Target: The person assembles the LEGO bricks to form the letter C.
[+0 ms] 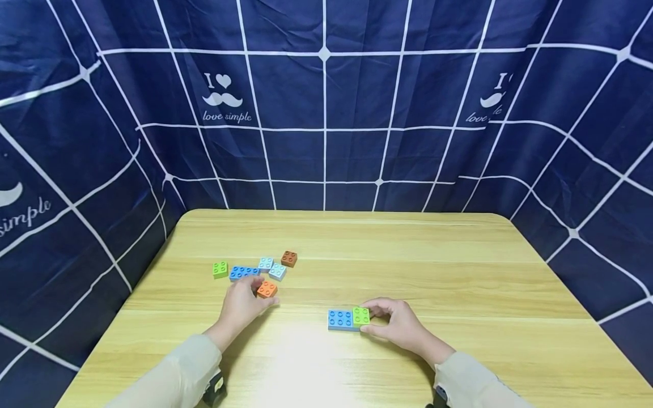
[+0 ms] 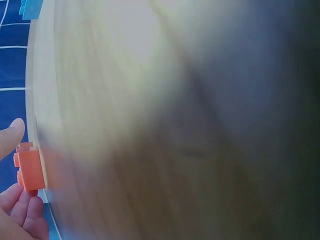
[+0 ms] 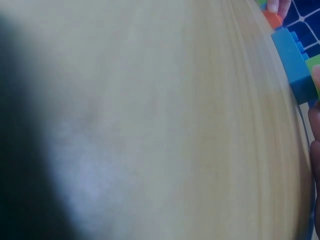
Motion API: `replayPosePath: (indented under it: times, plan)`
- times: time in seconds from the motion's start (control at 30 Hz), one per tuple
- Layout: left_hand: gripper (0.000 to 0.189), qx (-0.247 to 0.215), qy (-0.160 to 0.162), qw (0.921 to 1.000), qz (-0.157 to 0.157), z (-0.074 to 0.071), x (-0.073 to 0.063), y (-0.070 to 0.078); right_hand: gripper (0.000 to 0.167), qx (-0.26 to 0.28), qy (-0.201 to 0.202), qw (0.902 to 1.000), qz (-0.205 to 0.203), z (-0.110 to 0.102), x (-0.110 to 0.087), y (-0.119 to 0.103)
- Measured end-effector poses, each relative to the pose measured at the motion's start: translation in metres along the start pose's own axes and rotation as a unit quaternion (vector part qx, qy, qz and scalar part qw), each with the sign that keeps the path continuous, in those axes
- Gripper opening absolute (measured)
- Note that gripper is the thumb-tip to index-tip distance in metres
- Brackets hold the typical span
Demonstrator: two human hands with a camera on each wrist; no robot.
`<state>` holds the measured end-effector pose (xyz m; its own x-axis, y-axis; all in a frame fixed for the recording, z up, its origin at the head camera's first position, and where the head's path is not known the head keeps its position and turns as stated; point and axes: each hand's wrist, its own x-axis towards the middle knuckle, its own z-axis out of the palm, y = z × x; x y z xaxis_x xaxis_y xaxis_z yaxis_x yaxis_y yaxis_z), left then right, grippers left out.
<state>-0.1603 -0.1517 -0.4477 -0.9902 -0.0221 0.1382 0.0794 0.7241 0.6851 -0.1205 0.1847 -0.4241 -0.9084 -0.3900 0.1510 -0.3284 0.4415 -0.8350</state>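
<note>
My left hand (image 1: pixel 244 303) has its thumb and fingers around a square orange toy brick (image 1: pixel 267 289), low at the tabletop. In the left wrist view the thumb is above the orange brick (image 2: pixel 31 169) and the fingertips below it. With thumb and fingers my right hand (image 1: pixel 400 326) holds a square green brick (image 1: pixel 361 315). That brick sits on the right end of a long blue brick (image 1: pixel 340 320), whose left studs are bare. The right wrist view shows the blue brick (image 3: pixel 291 65) from the side, green brick partly hidden by the fingers.
Beyond my left hand lie another long blue brick (image 1: pixel 244 273), a green brick (image 1: pixel 220 269), two light blue bricks (image 1: pixel 278 271) and a brown brick (image 1: pixel 289 258). The wooden table (image 1: pixel 408 249) is bordered by a dark blue curtain (image 1: pixel 357 96) with white lines.
</note>
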Motion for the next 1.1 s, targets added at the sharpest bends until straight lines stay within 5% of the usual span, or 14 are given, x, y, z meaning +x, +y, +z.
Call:
replayPosePath:
  times: [0.23,0.57,0.77,1.1]
  plan:
    - [0.046,0.012,-0.01,0.9999,-0.005,0.005,0.001,-0.001,0.036,-0.003,0.0,1.0,-0.001,0.001,0.0,0.002]
    - [0.037,-0.036,-0.024,0.9965,0.072,0.012,-0.004,0.008,0.036,-0.005,0.0,0.9999,-0.01,0.002,0.0,0.01]
    - [0.037,-0.09,-0.055,0.9873,0.119,0.018,-0.008,0.025,0.038,-0.004,0.0,1.0,-0.006,0.007,0.005,0.044]
    - [0.038,-0.116,-0.136,0.9664,0.185,0.031,-0.009,0.045,0.038,-0.007,0.0,1.0,-0.005,0.007,0.004,0.045]
